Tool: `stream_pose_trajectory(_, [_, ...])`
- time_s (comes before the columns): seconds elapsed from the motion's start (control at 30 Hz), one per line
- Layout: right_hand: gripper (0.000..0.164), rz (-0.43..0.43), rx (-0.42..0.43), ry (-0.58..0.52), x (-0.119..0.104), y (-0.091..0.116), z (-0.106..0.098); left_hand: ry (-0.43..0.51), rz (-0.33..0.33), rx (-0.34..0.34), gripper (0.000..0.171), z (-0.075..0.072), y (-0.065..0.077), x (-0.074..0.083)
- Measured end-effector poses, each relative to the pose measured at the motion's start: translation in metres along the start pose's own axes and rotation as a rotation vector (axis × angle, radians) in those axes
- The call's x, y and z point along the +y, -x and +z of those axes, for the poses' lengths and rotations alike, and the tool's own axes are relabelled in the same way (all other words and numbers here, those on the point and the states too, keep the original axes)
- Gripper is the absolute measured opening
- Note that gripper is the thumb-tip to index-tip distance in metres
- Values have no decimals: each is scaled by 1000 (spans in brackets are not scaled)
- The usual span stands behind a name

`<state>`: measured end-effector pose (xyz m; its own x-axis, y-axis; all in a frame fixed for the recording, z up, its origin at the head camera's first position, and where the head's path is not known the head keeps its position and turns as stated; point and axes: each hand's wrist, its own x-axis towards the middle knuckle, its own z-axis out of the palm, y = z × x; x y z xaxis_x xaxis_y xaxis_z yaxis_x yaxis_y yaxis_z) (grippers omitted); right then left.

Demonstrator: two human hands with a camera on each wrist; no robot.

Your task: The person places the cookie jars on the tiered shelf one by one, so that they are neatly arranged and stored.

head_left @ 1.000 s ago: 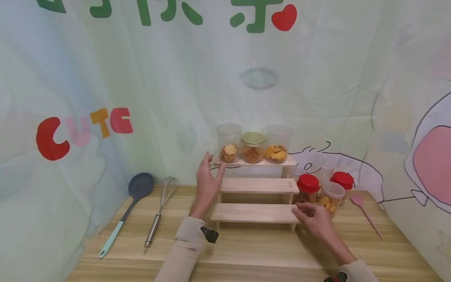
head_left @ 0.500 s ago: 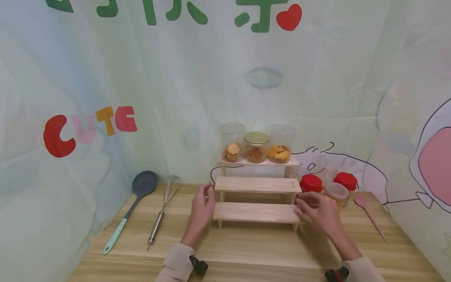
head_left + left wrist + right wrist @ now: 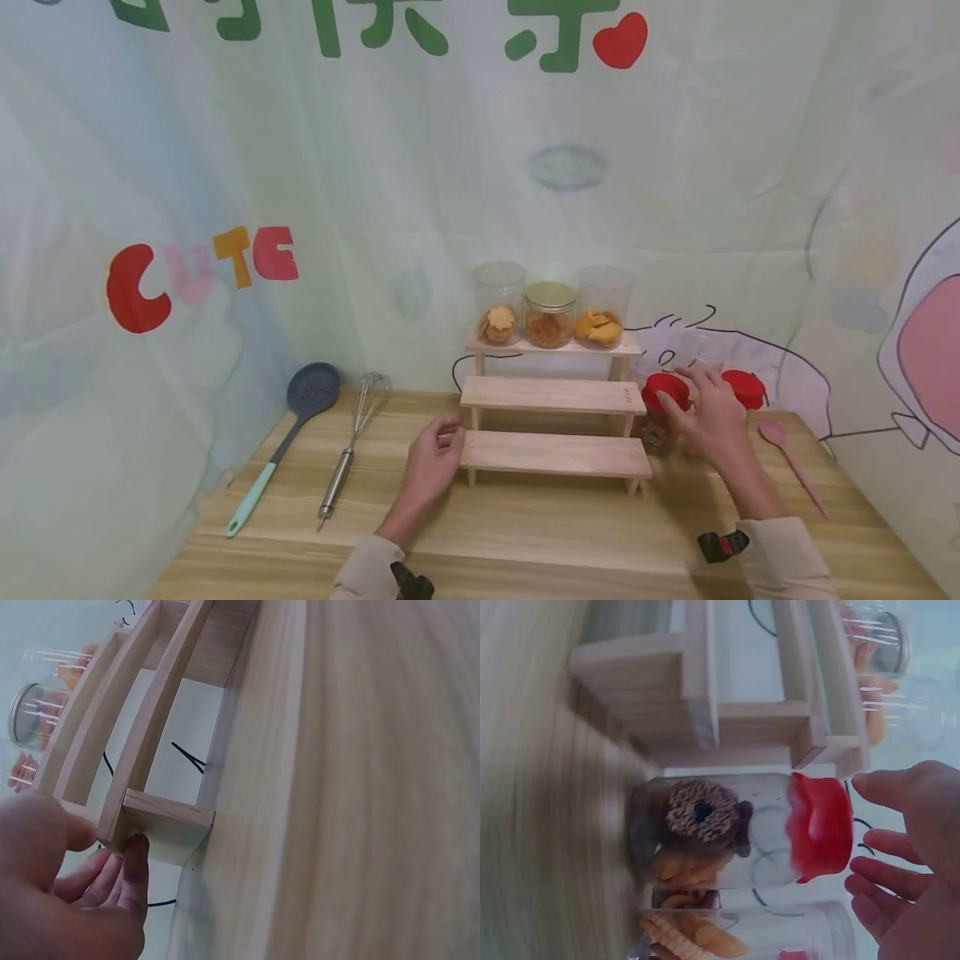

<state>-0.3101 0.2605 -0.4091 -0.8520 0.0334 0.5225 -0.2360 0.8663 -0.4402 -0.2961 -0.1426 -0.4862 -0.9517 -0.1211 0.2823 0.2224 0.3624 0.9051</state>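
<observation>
A three-step wooden shelf (image 3: pixel 555 452) stands on the table. My left hand (image 3: pixel 433 458) is at the left end of its lowest board; in the left wrist view, thumb and fingertips (image 3: pixel 135 862) pinch that board's corner. My right hand (image 3: pixel 718 417) reaches over a clear jar with a red lid (image 3: pixel 666 390), right of the shelf. In the right wrist view the red-lidded jar (image 3: pixel 769 825) holds a nut-sprinkled chocolate ring and other biscuits, and the right fingers are spread close above its lid, holding nothing. A clear jar of twisted biscuits (image 3: pixel 780 930) stands beside it.
On the top step are a jar of flower-shaped biscuits (image 3: pixel 498 312), a gold-lidded jar (image 3: pixel 550 317) and a jar of yellow snacks (image 3: pixel 600 321). Another red-lidded jar (image 3: pixel 744 388) and a pink spoon (image 3: pixel 795 471) lie right; a skimmer (image 3: pixel 311 392) and whisk (image 3: pixel 337 475) left.
My left hand has come down from beside the top step to the lowest board's left end. The right hand has left the lowest board's right end and risen to the red-lidded jar.
</observation>
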Motion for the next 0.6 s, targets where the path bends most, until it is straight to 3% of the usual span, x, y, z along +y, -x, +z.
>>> stream_pose_trajectory(0.33, [66, 25, -110, 4, 6, -3, 9, 27, -19, -82, 27, -3, 0, -8])
stream_pose_trajectory(0.6, [70, 39, -90, -22, 8, -4, 17, 14, -3, -83, 25, -4, 2, -8])
